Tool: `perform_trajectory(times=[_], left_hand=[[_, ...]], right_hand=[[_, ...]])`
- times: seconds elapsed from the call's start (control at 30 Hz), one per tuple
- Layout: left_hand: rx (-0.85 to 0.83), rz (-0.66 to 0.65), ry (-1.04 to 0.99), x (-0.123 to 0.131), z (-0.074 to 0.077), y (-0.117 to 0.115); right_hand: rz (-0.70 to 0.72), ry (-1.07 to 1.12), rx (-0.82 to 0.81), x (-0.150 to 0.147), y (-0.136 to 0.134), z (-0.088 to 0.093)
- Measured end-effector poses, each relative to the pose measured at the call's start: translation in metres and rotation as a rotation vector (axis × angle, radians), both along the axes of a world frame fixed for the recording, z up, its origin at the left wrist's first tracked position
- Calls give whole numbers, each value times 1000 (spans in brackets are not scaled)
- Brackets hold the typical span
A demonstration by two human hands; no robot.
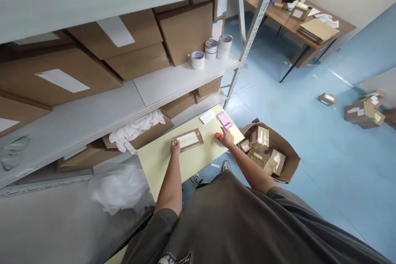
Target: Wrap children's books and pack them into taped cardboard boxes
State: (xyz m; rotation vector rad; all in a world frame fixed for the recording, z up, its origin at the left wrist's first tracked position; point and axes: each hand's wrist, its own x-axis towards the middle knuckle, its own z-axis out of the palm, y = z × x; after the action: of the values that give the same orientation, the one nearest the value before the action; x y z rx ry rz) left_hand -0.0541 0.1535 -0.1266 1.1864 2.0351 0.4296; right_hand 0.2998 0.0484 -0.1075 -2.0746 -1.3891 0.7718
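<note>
On the pale yellow tabletop [163, 165] lies a small flat cardboard box [187, 139] with a white label and clear yellowish tape across it. My left hand [175, 147] grips the near left end of this box. To the right, my right hand [227, 137] is closed around an orange-red tool [218, 135]; a bit of yellow shows on the hand's far side, and the tool's exact kind is hard to make out. Beyond that hand lie a pink pad [225, 120] and a white card or stack of labels [207, 116].
An open carton [292, 161] with several small taped boxes stands right of the table. A metal shelf [185, 86] ahead holds large cartons [185, 33] and white tape rolls [197, 60]. Plastic wrap [120, 185] bulges at left. A brown desk [287, 20] stands far right.
</note>
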Motion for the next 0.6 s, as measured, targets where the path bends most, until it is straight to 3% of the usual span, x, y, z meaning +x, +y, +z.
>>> perform_trajectory(times=[0.13,0.23,0.43,0.6], left_hand=[[-51,27,38,14,-2,-20],[-78,39,44,28,-8,-36],[-80,46,54,45,-19,-50],[-62,42,32,45,-17,-50]], right_hand=[[-16,-3,-38,46,-13,-14],[46,29,-116,58,-22,-33],[231,68,-265,44,-31,-71],[232,-60,-414,35,-22,-75]])
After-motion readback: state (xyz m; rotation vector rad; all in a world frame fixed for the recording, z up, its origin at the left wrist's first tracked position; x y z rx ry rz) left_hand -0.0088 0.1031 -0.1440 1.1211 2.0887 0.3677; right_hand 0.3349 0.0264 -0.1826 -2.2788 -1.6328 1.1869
